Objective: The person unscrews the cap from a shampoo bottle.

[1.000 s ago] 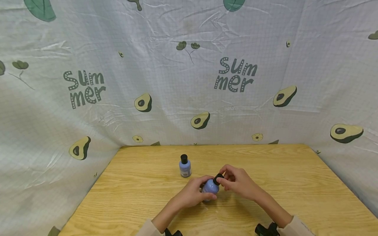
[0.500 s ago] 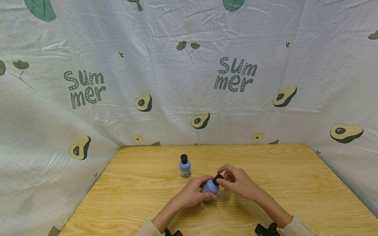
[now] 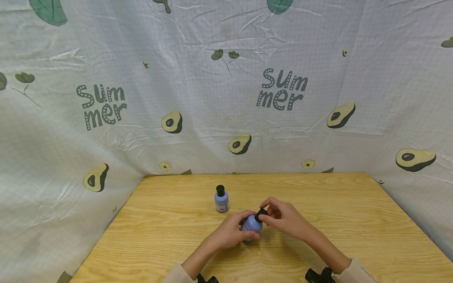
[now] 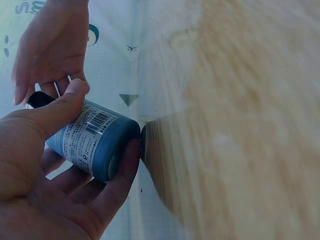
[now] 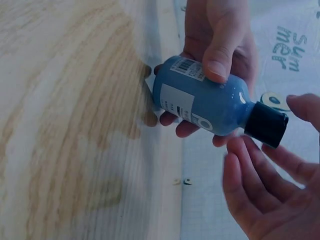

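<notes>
My left hand (image 3: 231, 232) holds a periwinkle-blue bottle (image 5: 200, 100) with a black cap, tilted so the cap points up and to the right. Its thumb and fingers wrap the body, and a white barcode label (image 4: 90, 132) faces the left wrist view. Around the black cap (image 5: 267, 125) is my right hand (image 3: 283, 218), fingers loosely bent. In the right wrist view its index fingertip lies at the cap's lower edge, while a gap shows between the thumb (image 5: 305, 110) and the cap.
A second blue bottle (image 3: 221, 201) with a black cap stands upright on the wooden table (image 3: 170, 220), behind and left of my hands. Beyond the table's far edge hangs a pale cloth (image 3: 198, 98) printed with avocados and lettering. Black straps show at both wrists.
My right index fingertip and thumb have shifted slightly left along the cap, which has moved a little with them. My left hand keeps its grip on the bottle; the standing bottle stays put.
</notes>
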